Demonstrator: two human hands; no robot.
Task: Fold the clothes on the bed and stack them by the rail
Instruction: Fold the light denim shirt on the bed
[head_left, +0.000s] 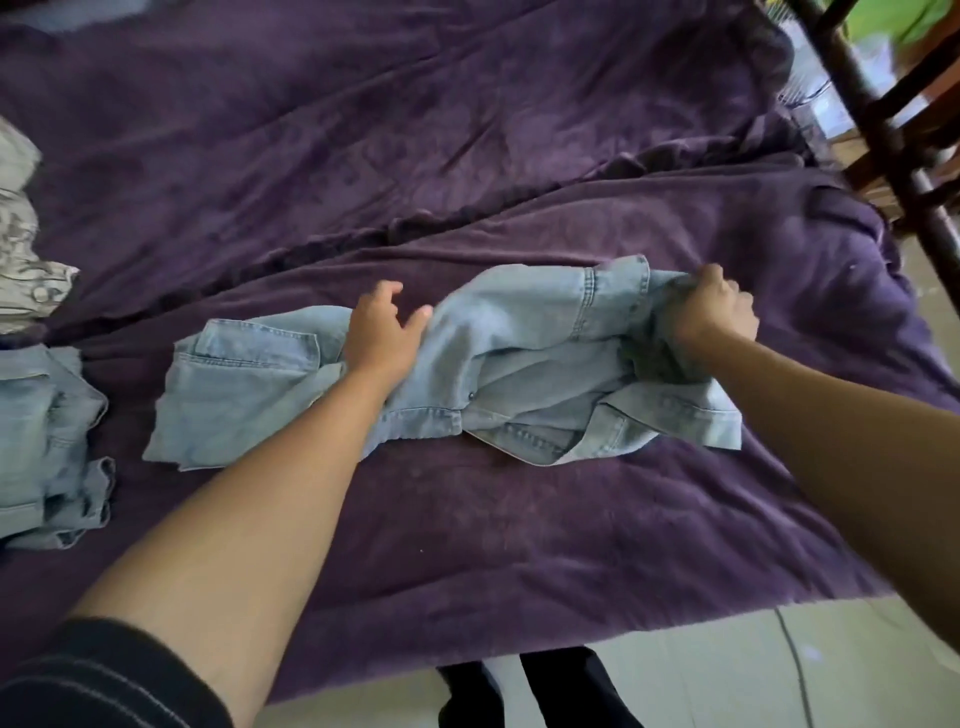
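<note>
The denim shirt (519, 364) is lying crumpled on the bed's purple blanket (467, 519), near the front edge. The right hand (711, 312) is clenching a bunched end in curled fingers (730, 293). The left hand (384, 332) is pressing the middle, loosely spread and gripping nothing. A hard tug risks dragging cloth from under that palm — deepening creases, not smoothing them.

On purple bed (467, 130), denim clothes (519, 338)
</note>
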